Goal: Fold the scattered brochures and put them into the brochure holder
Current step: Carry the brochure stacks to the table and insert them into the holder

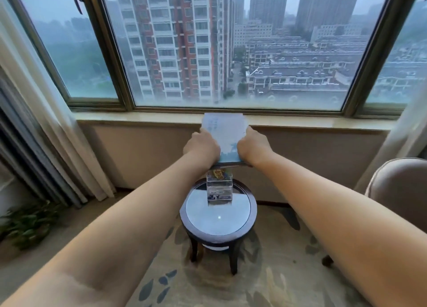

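Observation:
A pale blue-and-white brochure (225, 133) is held up in the air in front of the window sill, above the small round table (218, 223). My left hand (202, 146) grips its left edge and my right hand (253, 147) grips its right edge, fingers curled behind the paper. Below the brochure, a clear acrylic brochure holder (219, 188) stands at the far side of the table's glass top, with a colourful folded brochure showing inside it. The brochure's lower edge hangs just above the holder's top.
A marble window sill (138, 118) runs behind the table under a wide window. White curtains (34, 112) hang at left, a potted plant (27, 223) stands on the floor at left, and an upholstered chair (402, 191) sits at right. Patterned carpet covers the floor.

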